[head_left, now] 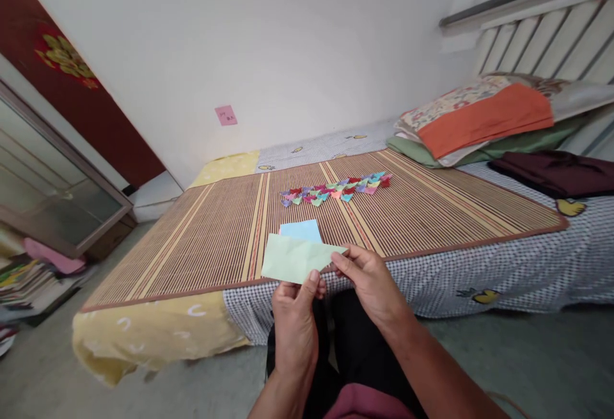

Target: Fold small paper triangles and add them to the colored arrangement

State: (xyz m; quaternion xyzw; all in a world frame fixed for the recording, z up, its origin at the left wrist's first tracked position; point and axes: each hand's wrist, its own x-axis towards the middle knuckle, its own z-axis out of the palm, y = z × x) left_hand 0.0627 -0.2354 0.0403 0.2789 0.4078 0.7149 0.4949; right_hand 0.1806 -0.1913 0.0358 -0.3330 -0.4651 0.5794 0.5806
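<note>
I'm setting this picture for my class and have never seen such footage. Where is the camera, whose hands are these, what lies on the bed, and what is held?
No machine here: the single picture comes from a camera worn on a person's head, looking forward and down, so both hands at the bottom are that person's own. The left hand and right hand pinch a creased green paper by its lower edge. Behind it a blue paper lies on the striped mat that covers the bed. Farther back on the mat is a row of small folded papers in many colours. Pillows are stacked at the right; a pink note is on the wall.
</note>
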